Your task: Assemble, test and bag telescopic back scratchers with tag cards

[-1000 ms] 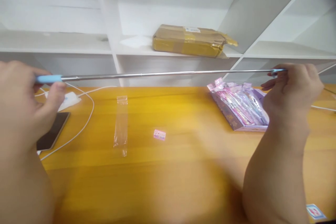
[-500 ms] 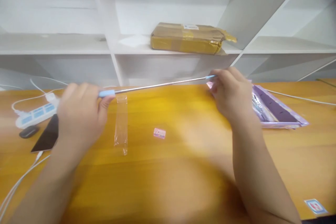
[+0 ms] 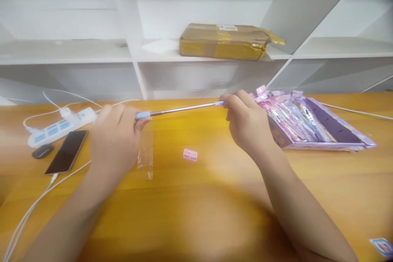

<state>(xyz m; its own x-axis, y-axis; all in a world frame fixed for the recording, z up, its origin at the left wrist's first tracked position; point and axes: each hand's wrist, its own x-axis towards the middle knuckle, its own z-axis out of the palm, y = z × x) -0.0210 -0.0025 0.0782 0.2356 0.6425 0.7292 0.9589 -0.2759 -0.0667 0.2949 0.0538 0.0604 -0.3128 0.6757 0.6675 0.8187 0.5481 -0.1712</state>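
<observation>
Between my two hands stretches a thin telescopic rod (image 3: 187, 108), silver in the middle with light-blue ends. My left hand (image 3: 115, 139) is closed round its thicker blue handle, the thumb lying along the underside. At the other end, my right hand (image 3: 245, 116) pinches the small blue tip. The rod is held above the table, its right end slightly higher. Partly behind my left hand lies a clear plastic sleeve (image 3: 145, 159). Below the rod, a small pink card (image 3: 190, 154) rests on the wood.
To the right, a purple box (image 3: 334, 145) holds several slim wrapped items (image 3: 288, 118). At the left are a power strip (image 3: 58, 131), a phone (image 3: 68, 151), a black mouse-like object (image 3: 42, 151) and white cables (image 3: 27, 208). A taped parcel (image 3: 225, 43) sits on the shelf (image 3: 159, 58).
My hands have come closer together and the rod is shorter. The right hand has moved left and down, uncovering more of the purple box. The view has shifted slightly.
</observation>
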